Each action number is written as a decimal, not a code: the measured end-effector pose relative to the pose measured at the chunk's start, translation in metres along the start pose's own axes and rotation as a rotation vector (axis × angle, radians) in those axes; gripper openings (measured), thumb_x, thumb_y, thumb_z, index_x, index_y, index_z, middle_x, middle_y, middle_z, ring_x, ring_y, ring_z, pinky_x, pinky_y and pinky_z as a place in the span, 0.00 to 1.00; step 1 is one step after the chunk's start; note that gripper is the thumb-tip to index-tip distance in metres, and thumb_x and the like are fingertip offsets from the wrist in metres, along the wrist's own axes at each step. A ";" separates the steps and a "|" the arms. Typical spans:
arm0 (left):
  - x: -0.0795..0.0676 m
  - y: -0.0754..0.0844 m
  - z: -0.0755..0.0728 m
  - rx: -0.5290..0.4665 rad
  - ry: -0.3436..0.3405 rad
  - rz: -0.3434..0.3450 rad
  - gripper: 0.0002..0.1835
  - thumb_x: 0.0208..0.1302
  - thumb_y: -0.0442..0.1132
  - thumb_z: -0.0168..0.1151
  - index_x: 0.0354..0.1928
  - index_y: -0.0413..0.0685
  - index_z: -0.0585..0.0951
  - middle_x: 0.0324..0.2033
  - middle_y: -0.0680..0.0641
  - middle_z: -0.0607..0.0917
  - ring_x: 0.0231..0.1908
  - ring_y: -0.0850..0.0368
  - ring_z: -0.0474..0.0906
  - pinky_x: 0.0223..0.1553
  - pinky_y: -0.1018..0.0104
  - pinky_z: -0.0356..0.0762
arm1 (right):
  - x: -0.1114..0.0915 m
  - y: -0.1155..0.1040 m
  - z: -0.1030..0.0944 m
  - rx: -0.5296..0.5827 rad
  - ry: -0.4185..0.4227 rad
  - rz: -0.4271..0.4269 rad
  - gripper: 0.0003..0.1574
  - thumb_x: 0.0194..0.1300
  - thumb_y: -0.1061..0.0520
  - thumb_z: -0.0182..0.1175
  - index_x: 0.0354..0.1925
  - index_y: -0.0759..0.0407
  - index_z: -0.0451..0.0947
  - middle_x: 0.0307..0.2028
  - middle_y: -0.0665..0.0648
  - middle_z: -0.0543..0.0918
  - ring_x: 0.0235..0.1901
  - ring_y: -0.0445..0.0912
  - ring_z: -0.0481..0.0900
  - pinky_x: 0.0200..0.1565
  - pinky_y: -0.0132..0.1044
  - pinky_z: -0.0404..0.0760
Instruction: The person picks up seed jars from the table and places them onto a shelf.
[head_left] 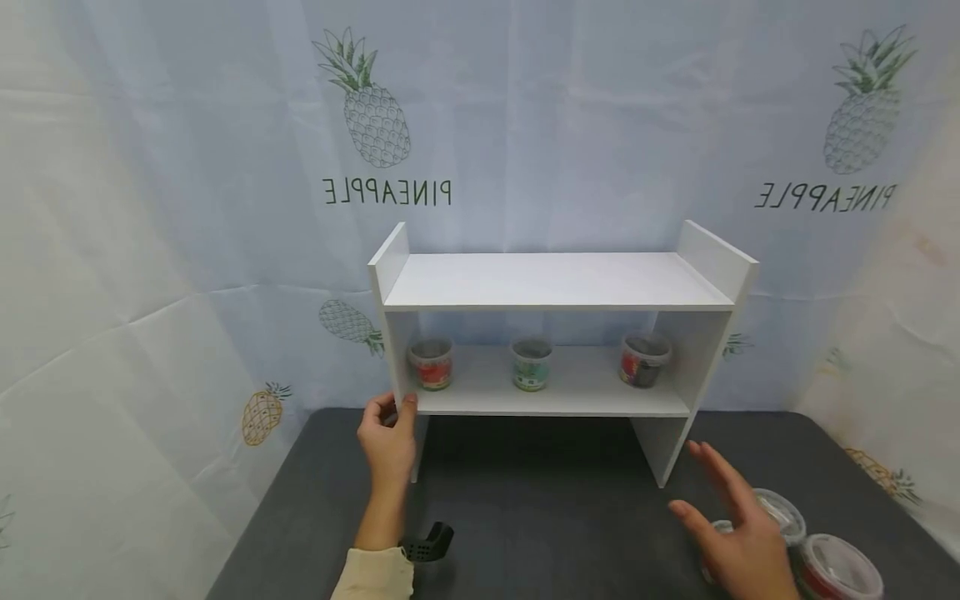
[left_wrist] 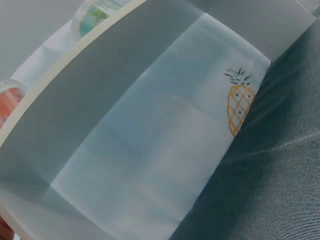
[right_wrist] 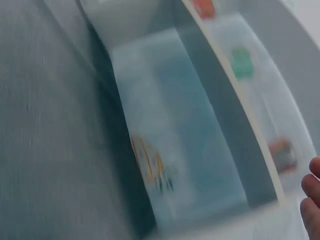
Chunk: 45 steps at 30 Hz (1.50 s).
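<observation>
Though apart, three tubs (head_left: 532,372) on shelf (head_left: 577,396)

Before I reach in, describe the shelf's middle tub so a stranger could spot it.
Find the white shelf unit on the dark table. On its lower board, look between the left tub and the right tub for the middle tub. Its label is green, whereas both neighbours show red.

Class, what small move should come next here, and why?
Perhaps lower the right hand to grasp the rightmost lidded tub on the table: that hand is empty and nearby, the left hand grips the white shelf unit, and gaps separate the three shelved tubs.
</observation>
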<state>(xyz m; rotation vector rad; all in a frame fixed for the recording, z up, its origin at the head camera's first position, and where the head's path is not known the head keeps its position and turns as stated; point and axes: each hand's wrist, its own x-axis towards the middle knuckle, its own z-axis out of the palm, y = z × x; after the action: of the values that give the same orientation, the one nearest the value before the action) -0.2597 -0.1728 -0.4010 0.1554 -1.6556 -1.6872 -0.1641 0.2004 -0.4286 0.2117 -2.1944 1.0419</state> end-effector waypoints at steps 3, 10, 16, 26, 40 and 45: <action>0.000 0.000 -0.001 -0.001 0.003 -0.004 0.13 0.62 0.30 0.66 0.45 0.26 0.79 0.39 0.33 0.82 0.32 0.59 0.79 0.31 0.77 0.76 | -0.005 0.015 -0.019 -0.079 0.090 0.141 0.49 0.58 0.62 0.71 0.73 0.46 0.62 0.64 0.31 0.68 0.61 0.17 0.59 0.55 0.09 0.57; 0.001 -0.009 -0.004 0.000 0.012 -0.008 0.13 0.62 0.31 0.66 0.44 0.27 0.79 0.38 0.35 0.83 0.33 0.58 0.79 0.31 0.77 0.76 | -0.009 0.055 -0.047 -0.133 0.324 0.500 0.39 0.64 0.54 0.67 0.71 0.49 0.67 0.68 0.56 0.71 0.70 0.39 0.63 0.70 0.34 0.60; 0.007 -0.034 -0.006 -0.004 0.023 -0.022 0.15 0.63 0.35 0.67 0.46 0.31 0.80 0.39 0.38 0.83 0.33 0.60 0.80 0.32 0.77 0.76 | -0.012 0.089 -0.069 -0.216 0.249 0.737 0.49 0.68 0.43 0.59 0.76 0.59 0.51 0.75 0.70 0.49 0.73 0.68 0.47 0.67 0.67 0.51; -0.003 0.001 -0.011 0.018 0.020 -0.028 0.14 0.63 0.32 0.66 0.46 0.27 0.79 0.39 0.37 0.82 0.31 0.64 0.78 0.32 0.78 0.76 | -0.021 0.106 -0.068 -0.192 0.405 0.721 0.47 0.67 0.44 0.61 0.75 0.62 0.56 0.76 0.63 0.51 0.76 0.61 0.46 0.70 0.65 0.47; 0.010 -0.032 -0.007 0.001 0.022 -0.049 0.16 0.63 0.36 0.68 0.47 0.31 0.80 0.40 0.39 0.82 0.33 0.61 0.79 0.32 0.78 0.76 | -0.026 0.139 -0.064 -0.125 0.187 1.055 0.63 0.62 0.26 0.53 0.78 0.57 0.40 0.77 0.68 0.40 0.72 0.71 0.46 0.63 0.70 0.55; 0.011 -0.038 -0.006 -0.016 0.018 -0.031 0.17 0.62 0.39 0.69 0.46 0.34 0.80 0.39 0.42 0.82 0.33 0.58 0.81 0.32 0.76 0.77 | -0.028 0.147 -0.066 0.047 0.186 1.148 0.66 0.57 0.23 0.57 0.79 0.49 0.39 0.76 0.69 0.45 0.37 0.58 0.78 0.31 0.54 0.78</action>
<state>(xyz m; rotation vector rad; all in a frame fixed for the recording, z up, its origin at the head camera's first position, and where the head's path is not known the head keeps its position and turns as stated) -0.2801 -0.1886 -0.4317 0.1888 -1.6332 -1.7170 -0.1704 0.3426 -0.5090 -1.2047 -2.0503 1.5802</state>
